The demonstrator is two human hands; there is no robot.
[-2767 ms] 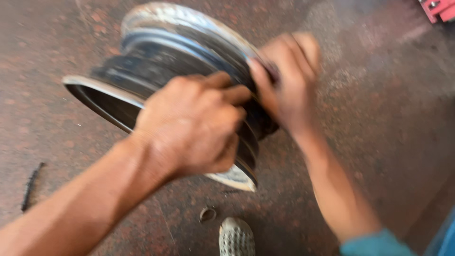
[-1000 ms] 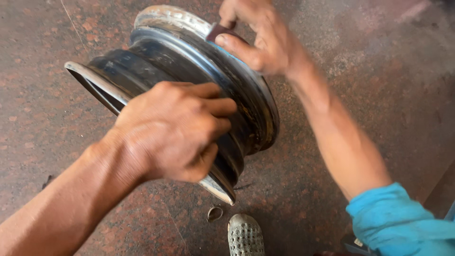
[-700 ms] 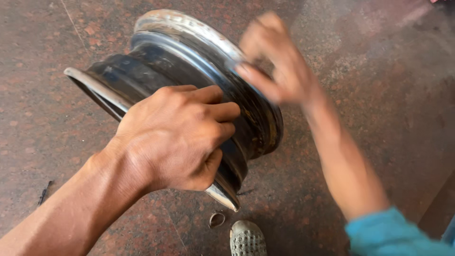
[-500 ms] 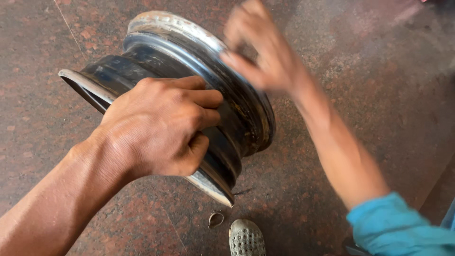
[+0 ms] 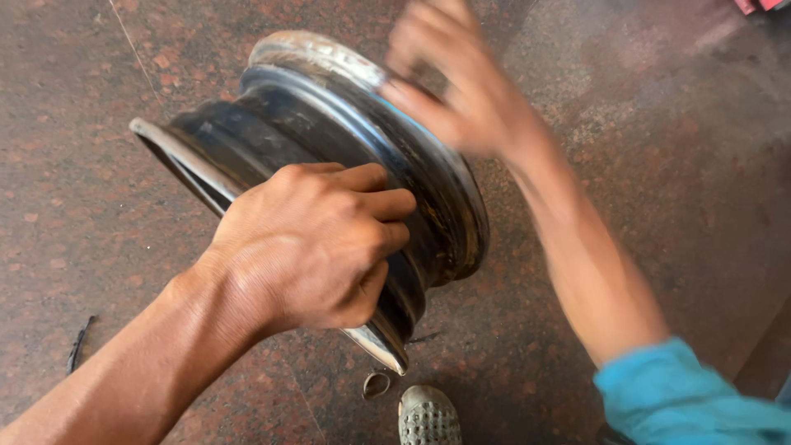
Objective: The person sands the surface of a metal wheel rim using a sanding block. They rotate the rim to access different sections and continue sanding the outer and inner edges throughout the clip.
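Note:
A dark steel wheel rim [image 5: 272,124] stands on its edge on the reddish stone floor, tilted, with bright worn flanges. My left hand [image 5: 309,243] grips the near flange and barrel of the rim from above, fingers curled over it. My right hand [image 5: 449,86] is blurred with motion at the rim's far upper flange, fingers pinched on a small dark pad pressed against the metal; the pad is mostly hidden by the fingers. A blue sleeve [image 5: 692,404] covers my right upper arm.
A grey perforated shoe toe [image 5: 427,416] shows at the bottom edge, with a small metal ring [image 5: 376,384] on the floor beside it. A thin black strip [image 5: 78,344] lies at the left. A red object [image 5: 762,5] sits in the top right corner.
My right hand has slid back and forth along the rim's upper flange, rubbing it. My left hand has kept its grip while the rim shifted slightly to the right.

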